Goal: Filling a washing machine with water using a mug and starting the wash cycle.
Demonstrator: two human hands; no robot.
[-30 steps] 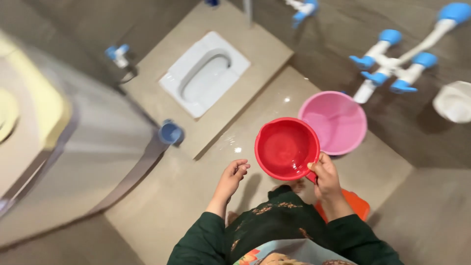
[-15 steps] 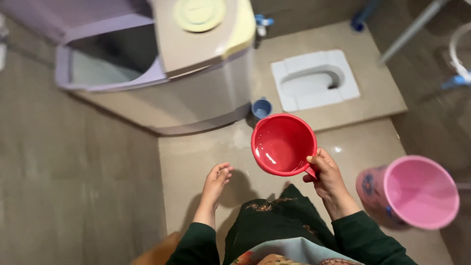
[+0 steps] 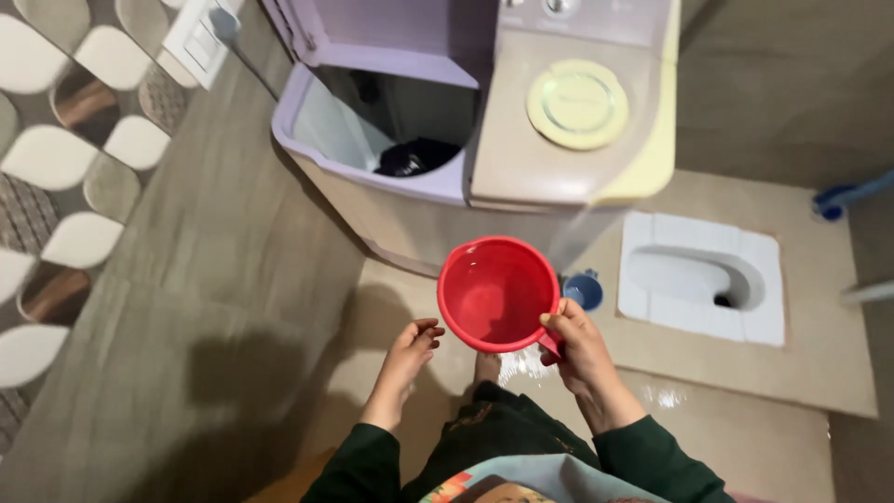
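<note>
**Head view: red mug carried full, washer tub not yet reached**

Head camera looked straight down. The right hand (image 3: 579, 343) was closed around the handle of a red mug (image 3: 496, 292), holding it level at the middle of the frame; a shine inside suggested water in it, so the filling seemed done. The left hand (image 3: 411, 346), at about 8 o'clock from the mug, was empty, fingers loosely curled, touching nothing.

At 12 o'clock from the mug stood a twin-tub washing machine (image 3: 549, 177). Its wash tub (image 3: 382, 130) was open at 11 o'clock, with dark clothes (image 3: 416, 156) inside. The mug was near the machine's front but not over the tub, so the pouring looked not yet done.

At 3 o'clock were a small blue cup (image 3: 583, 291) and a white floor toilet (image 3: 703, 287).
</note>
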